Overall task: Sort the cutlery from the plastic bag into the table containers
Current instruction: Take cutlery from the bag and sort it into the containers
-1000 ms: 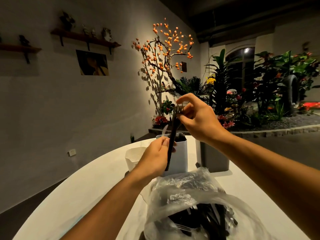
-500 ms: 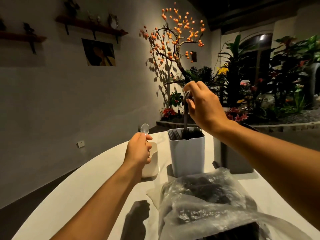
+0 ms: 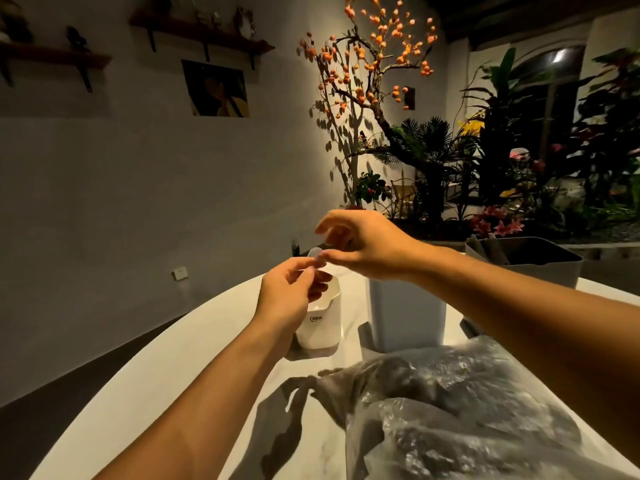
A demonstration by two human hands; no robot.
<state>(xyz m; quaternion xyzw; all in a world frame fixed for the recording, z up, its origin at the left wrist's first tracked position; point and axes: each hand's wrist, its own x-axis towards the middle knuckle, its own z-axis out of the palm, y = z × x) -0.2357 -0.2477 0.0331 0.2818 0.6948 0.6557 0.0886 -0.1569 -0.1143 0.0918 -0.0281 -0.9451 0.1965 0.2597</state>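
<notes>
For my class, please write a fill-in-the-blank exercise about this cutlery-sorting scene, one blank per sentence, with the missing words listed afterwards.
1. The left hand pinches a clear plastic ____ above the small white container.
2. The letters printed on the small white container read ____.
3. The plastic bag lies on the white ____, nearer the person than the containers.
4. The tall grey container stands to the ____ of the small white container.

Missing words: spoon; CRBW; table; right
</notes>
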